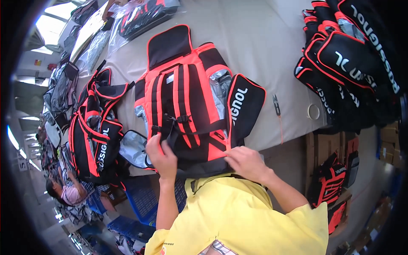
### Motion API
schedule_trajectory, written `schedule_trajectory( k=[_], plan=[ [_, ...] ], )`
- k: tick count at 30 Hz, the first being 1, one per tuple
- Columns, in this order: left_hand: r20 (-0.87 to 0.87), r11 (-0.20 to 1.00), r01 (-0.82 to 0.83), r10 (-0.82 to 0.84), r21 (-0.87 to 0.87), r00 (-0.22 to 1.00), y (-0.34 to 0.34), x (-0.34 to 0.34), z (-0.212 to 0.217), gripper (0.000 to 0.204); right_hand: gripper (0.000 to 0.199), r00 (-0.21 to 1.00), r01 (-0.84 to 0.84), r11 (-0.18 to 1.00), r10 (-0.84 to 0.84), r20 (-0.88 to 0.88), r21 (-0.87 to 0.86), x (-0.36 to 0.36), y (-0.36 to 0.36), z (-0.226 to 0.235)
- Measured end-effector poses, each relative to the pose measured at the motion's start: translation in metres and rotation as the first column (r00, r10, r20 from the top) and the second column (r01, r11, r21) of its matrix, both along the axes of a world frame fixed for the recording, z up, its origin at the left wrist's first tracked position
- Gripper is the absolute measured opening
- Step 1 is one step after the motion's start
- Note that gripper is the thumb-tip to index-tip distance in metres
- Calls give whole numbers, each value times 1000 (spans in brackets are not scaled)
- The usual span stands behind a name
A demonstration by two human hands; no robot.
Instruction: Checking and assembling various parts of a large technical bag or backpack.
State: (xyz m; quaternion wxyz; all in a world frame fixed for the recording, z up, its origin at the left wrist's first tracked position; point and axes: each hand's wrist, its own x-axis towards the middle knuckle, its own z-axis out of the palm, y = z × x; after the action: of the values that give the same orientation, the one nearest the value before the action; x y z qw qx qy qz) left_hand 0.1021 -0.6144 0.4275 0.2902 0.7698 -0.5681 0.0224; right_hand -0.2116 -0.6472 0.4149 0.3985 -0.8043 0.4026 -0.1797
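Note:
A black backpack (202, 93) with bright orange-red trim lies on the table, its two shoulder straps upward and its bottom edge toward me. Its top flap is folded out at the far end, and a side pocket panel with silvery lining spreads to the right. My left hand (162, 158) is closed on the backpack's lower left edge, close to the strap ends; the fingertips are partly hidden. At the lower right corner, my right hand (247, 162) has its fingers bent and pressed together on the edge of the black fabric.
Another black-and-orange backpack (100, 131) lies at the left. Stacked bags (344, 55) fill the far right of the table (272, 51). Thread snips (276, 106) and a tape ring (313, 111) lie nearer. A blue crate (138, 199) stands below; a person (72, 193) is farther left.

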Motion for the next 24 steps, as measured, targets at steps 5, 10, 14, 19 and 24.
schedule_trajectory(
  k=[5, 10, 14, 19, 24],
  plan=[
    [381, 772, 427, -614, 470, 691, -63, -71, -1, 43, 51, 984, -180, 966, 175, -45, -184, -17, -61, -19],
    [598, 981, 43, -149, 188, 787, -63, 7, 26, 42, 36, 955, -170, 944, 87, -285, -283, -43, -79, -82],
    [725, 836, -398, 0, 378, 689, -13, 29, 52, 50, 31, 994, 73, 997, -73, -87, -8, -75, -69, -106],
    [274, 886, 162, -301, 434, 913, -16, -68, 22, 52, 28, 981, -6, 978, 45, 186, -207, -43, -89, -57],
    [132, 779, 248, -388, 575, 912, -16, -106, -65, 52, 36, 934, -341, 923, 311, -179, -176, -14, -91, -74]
  ],
)
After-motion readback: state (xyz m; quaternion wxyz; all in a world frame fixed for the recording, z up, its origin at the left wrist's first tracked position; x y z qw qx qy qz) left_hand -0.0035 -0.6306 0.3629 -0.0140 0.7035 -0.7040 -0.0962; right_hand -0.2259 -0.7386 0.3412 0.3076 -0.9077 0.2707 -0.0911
